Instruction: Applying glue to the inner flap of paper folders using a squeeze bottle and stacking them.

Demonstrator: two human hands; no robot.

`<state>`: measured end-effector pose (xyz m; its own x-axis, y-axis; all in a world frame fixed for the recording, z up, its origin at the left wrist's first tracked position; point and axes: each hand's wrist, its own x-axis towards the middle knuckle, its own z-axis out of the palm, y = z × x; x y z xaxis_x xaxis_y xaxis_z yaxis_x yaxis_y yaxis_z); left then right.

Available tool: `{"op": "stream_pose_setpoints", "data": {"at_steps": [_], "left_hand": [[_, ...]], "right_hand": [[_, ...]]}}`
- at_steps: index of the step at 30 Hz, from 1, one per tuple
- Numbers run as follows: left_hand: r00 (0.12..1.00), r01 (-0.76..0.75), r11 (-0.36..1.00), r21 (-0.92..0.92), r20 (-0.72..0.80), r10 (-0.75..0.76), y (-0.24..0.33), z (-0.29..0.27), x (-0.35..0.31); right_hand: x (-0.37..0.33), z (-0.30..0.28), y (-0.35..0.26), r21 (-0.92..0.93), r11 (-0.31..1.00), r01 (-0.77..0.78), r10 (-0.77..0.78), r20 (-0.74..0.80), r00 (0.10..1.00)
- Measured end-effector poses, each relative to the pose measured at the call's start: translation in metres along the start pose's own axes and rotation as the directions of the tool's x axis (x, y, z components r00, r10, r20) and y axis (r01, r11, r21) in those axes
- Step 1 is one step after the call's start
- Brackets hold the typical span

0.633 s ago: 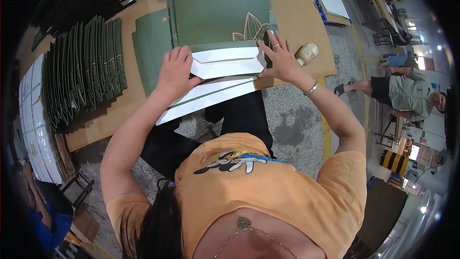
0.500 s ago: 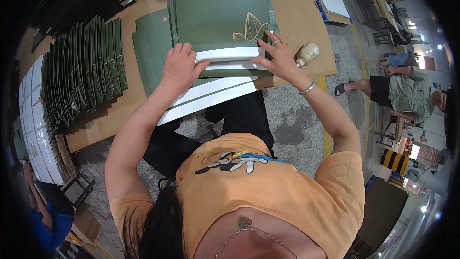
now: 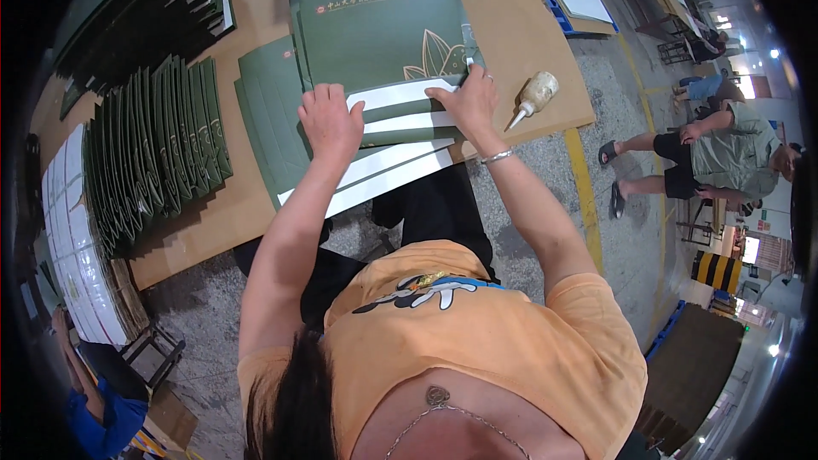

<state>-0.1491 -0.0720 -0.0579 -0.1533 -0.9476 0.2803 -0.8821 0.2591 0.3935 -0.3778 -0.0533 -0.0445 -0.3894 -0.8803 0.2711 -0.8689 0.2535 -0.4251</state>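
A flat green paper bag (image 3: 366,38) with a gold leaf outline lies on the table, its near end folded over to show white flaps (image 3: 396,95). At the left end of that fold is my left hand (image 3: 331,123), its fingers curled over the edge and its thumb beside the white strip. My right hand (image 3: 471,104) grips the right end, fingers round the edge and thumb pointing inward on the flap. More flat green bags (image 3: 260,89) lie beneath and to the left, with white edges (image 3: 392,169) fanned toward me. Fingertips are partly hidden on both hands.
A squeeze bottle (image 3: 539,90) with a pointed tip lies right of my right hand, near the edge of the brown table (image 3: 503,17). Folded green bags (image 3: 162,145) stand in a row at left beside a white wrapped stack (image 3: 72,238). Another person (image 3: 724,149) is at far right.
The raised white flap now lies flatter on the bag. My right hand has drawn slightly inward and down. The bottle shows its tip more fully; the whole view has shifted a little.
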Motion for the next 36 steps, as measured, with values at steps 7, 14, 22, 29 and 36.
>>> {"op": "stream_pose_setpoints", "data": {"at_steps": [7, 14, 22, 29, 36], "left_hand": [[0.998, 0.0, 0.999, -0.048, -0.06, -0.003, -0.02, -0.002, -0.008], [0.914, 0.082, 0.78, 0.62, 0.265, -0.307, -0.097, -0.081, 0.005], [0.94, -0.049, 0.702, 0.711, 0.27, -0.208, -0.15, -0.108, 0.018], [0.987, -0.01, 0.791, 0.611, 0.133, -0.09, -0.156, -0.162, 0.026], [0.958, -0.081, 0.925, 0.37, 0.284, -0.029, -0.15, -0.124, 0.032]], "right_hand": [[0.015, -0.034, -0.03, -0.146, 0.98, -0.134, 0.163, 0.212, 0.964], [0.026, -0.087, -0.07, 0.261, 0.964, 0.06, -0.129, 0.257, 0.958], [0.005, -0.048, -0.182, 0.066, 0.982, 0.175, -0.186, 0.432, 0.883], [-0.058, 0.073, -0.261, 0.45, 0.893, -0.018, -0.221, 0.473, 0.853], [-0.095, 0.191, -0.277, 0.453, 0.881, 0.134, -0.432, 0.657, 0.619]]}}
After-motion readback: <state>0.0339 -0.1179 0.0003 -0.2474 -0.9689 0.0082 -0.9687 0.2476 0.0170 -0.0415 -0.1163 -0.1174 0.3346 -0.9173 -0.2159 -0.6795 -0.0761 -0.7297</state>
